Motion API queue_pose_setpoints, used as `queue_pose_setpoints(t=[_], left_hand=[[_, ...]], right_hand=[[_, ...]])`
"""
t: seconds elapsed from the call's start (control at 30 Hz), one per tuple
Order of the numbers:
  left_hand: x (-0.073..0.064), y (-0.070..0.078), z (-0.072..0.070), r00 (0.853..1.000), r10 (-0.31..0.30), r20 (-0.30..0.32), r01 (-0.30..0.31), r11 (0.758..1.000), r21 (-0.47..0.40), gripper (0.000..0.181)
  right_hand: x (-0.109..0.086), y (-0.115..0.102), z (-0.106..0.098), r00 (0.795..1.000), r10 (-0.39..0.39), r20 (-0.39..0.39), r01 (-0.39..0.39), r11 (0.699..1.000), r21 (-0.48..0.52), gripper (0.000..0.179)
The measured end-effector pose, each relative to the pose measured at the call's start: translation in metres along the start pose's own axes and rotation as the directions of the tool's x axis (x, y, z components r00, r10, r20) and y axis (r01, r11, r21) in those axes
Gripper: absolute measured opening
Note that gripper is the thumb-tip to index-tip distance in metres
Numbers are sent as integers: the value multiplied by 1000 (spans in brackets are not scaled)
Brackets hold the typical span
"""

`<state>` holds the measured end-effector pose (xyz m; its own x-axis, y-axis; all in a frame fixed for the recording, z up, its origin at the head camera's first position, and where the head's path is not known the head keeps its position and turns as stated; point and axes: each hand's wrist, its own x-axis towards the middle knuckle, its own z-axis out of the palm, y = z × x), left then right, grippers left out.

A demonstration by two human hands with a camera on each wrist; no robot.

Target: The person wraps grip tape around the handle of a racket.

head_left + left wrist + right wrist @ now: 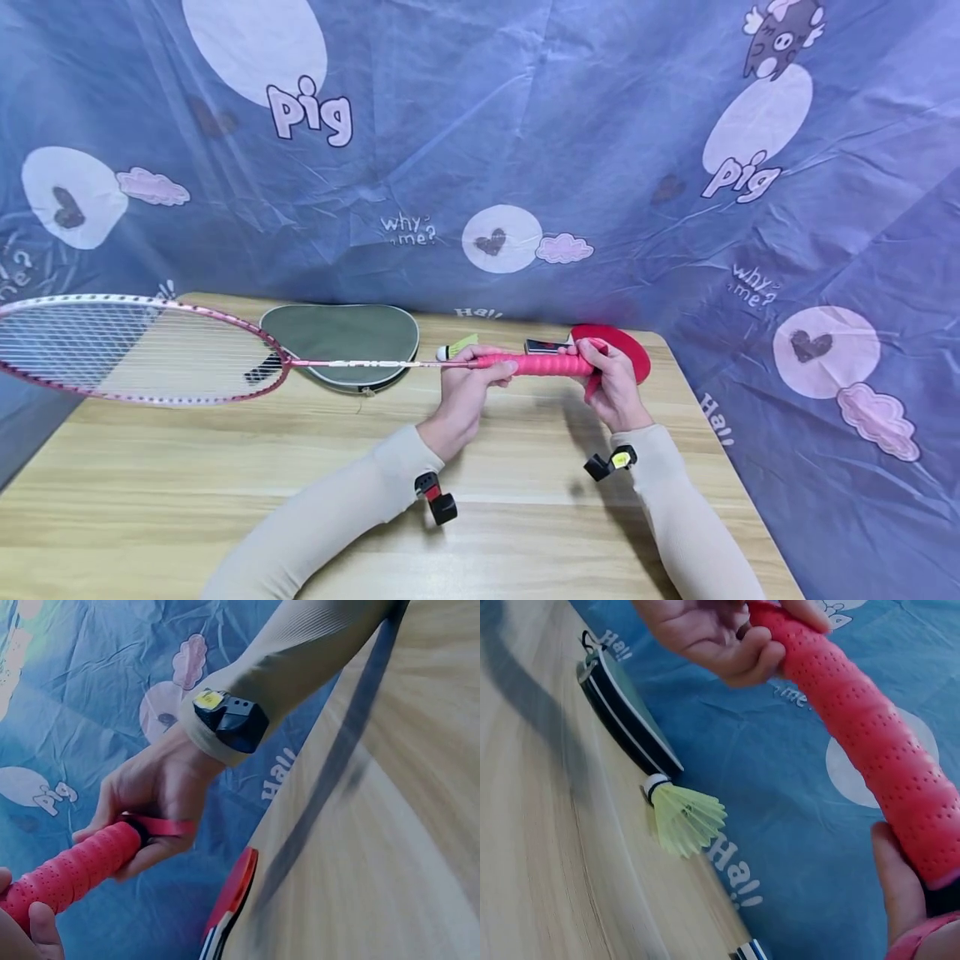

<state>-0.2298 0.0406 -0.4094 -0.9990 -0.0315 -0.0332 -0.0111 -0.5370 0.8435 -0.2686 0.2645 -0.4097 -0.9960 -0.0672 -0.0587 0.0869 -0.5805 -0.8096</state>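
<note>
A badminton racket [390, 364] lies level above the table, its strung head out to the left. My left hand [467, 396] grips it where the shaft meets the pink-red wrapped handle [532, 365], thumb along the front. At the butt end, my right hand [617, 390] pinches a loose strip of pink grip tape [169, 826] that comes off the handle's end. The butt shows black in the left wrist view. The right wrist view shows the perforated tape wound in overlapping turns, with the right thumb [896, 874] close beside it.
Along the table's back edge lie a green zippered paddle case [341, 329], a yellow shuttlecock [686, 817] and a red table tennis paddle [622, 346]. A blue printed cloth [450, 150] hangs behind and at the sides of the wooden table [510, 508].
</note>
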Motion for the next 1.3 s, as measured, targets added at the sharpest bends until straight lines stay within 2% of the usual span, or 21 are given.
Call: queue_pose_setpoints(t=[0.13,0.3,0.53,0.7,0.8,0.9,1.03,1.13,1.3], left_hand=[[1,4,-1,1000,-2,-8,3,1000,20,24],[3,5,-2,1000,-28,1,28,998,50,30],[4,6,-2,999,-32,37,30,998,55,40],[6,7,-2,997,-35,68,31,998,59,40],[7,7,-1,996,-33,81,33,999,1,36],[6,5,1,999,-8,53,10,999,-33,35],[4,1,2,998,46,-32,-43,995,89,35],[2,-1,2,996,68,-63,-56,983,174,31],[2,-3,2,993,71,-89,-56,984,169,29]], right_hand=[[1,-2,-4,997,41,66,-38,998,-41,24],[1,-4,-11,989,95,115,-84,992,-99,21],[3,-5,-12,983,167,78,-160,983,-93,16],[4,-5,-11,985,159,73,-155,986,-64,17],[4,-5,-10,989,138,46,-137,990,-37,16],[4,-3,-7,994,108,11,-107,994,-20,17],[3,0,-5,997,75,6,-75,997,-32,22],[3,2,-5,998,53,18,-53,998,-35,26],[3,1,-8,998,40,55,-37,998,-47,27]])
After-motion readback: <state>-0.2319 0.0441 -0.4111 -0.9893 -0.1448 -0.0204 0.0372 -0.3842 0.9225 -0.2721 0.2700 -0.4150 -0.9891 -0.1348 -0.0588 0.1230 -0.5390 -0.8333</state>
